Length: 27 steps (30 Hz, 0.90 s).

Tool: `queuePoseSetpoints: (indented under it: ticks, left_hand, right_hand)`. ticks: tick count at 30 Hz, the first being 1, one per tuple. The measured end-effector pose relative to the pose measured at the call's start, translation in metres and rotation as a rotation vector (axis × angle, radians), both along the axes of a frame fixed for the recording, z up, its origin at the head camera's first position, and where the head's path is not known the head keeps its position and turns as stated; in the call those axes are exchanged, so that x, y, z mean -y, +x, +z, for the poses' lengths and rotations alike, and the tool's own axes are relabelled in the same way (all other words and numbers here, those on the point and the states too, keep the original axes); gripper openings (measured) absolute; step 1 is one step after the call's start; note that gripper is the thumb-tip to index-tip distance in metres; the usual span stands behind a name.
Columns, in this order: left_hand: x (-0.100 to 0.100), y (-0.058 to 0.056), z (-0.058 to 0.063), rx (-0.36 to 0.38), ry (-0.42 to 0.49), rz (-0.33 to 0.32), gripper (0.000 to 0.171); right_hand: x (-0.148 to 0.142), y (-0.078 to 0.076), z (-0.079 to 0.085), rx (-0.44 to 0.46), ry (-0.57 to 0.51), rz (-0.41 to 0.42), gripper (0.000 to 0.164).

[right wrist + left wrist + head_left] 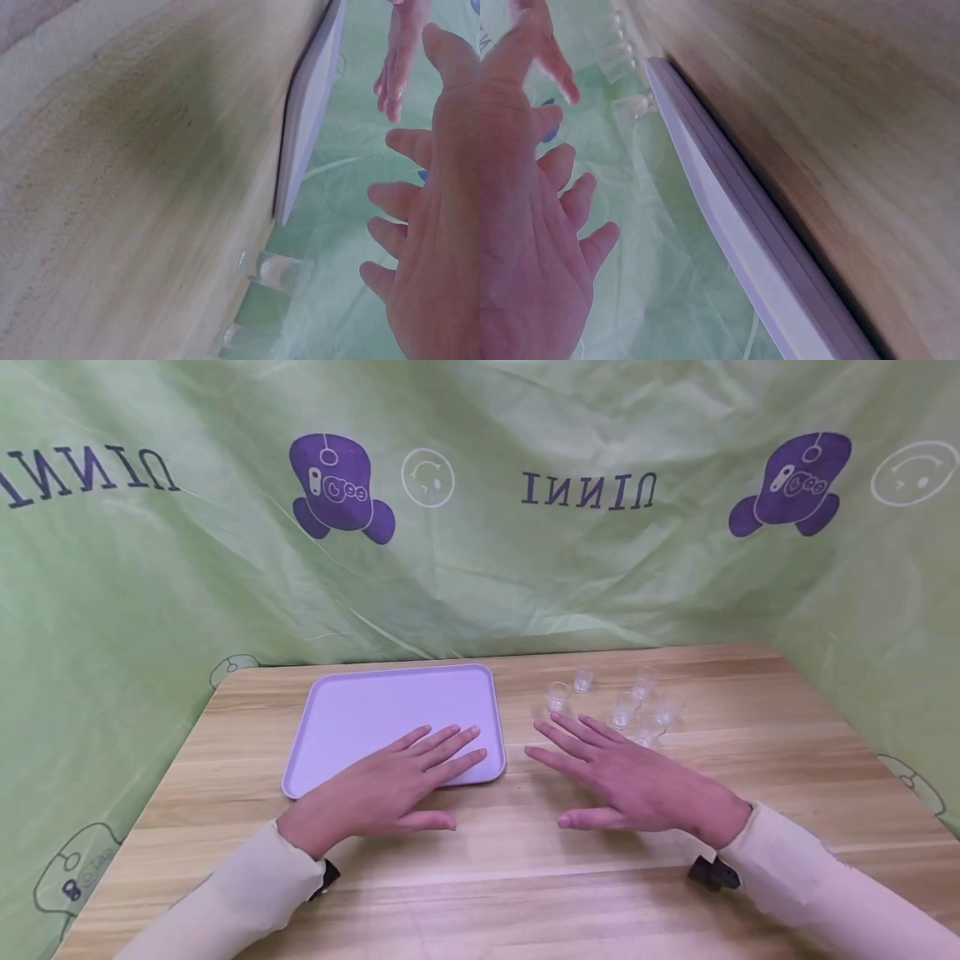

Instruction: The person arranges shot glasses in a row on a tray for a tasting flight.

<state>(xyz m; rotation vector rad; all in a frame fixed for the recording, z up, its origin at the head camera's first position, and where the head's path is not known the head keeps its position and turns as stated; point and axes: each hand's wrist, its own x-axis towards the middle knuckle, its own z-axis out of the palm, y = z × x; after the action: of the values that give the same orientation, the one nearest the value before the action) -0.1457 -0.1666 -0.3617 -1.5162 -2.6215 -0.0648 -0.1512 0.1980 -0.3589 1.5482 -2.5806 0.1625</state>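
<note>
The tray (367, 714) is laid flat on the table (487, 893), toward its far side and left of centre. Just to its right, the cups (557, 697), small and clear, are grouped on the wood, at least six of them; some are partly hidden by the right hand (626, 781). No cup is seen on the tray, though part of it is covered from view. The left hand (386, 789) is held above the tray's near edge, apart from it. Both hands are spread, fingers extended, and nothing is gripped. No handling appears to be under way; what is finished or left cannot be told. Behind, a green cloth (465, 577) is hung.
</note>
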Motion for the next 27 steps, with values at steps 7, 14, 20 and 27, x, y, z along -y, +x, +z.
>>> queuePoseSetpoints:
  ticks: [7,14,20,27]
  left_hand:
    - [0.028,0.009,-0.003,0.093,0.106,0.103,0.092]
    - [0.07,0.006,-0.007,0.236,0.296,0.332,0.096]
    - [0.1,0.005,-0.008,0.425,0.436,0.453,0.097]
    - [0.119,0.008,-0.012,0.469,0.436,0.537,0.104]
  right_hand:
    - [-0.005,0.004,0.002,-0.016,-0.026,-0.007,0.072]
    - [-0.021,0.0,0.005,-0.084,-0.234,0.029,0.043]
    - [-0.037,-0.004,0.009,-0.12,-0.334,-0.037,0.038]
    - [-0.058,-0.003,0.01,-0.146,-0.412,-0.156,0.045]
